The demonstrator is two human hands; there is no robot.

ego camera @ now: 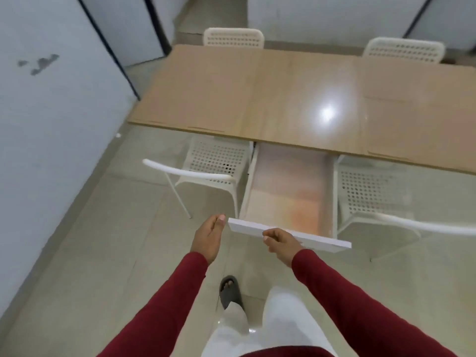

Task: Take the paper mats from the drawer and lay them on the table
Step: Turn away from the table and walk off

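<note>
A white drawer (331, 191) stands pulled out from under the near edge of the wooden table (309, 81). Its inside shows a flat pale pink-brown surface (288, 191); I cannot tell whether that is paper mats or the drawer's bottom. My right hand (282, 244) grips the white drawer front (324, 242) from above, near its middle. My left hand (208, 238) hovers just left of the front's left end, fingers apart and holding nothing. Thin brown sheets that look like paper mats lie on the table's left part (195, 86) and right part (417, 124).
White perforated chairs stand on both sides of the drawer, one at left (213, 163) and one at right (368, 191). Two more stand at the far side (233, 38) (404, 50). A pale wall (51, 124) runs along the left. My foot in a dark sandal (230, 292) is on the tiled floor.
</note>
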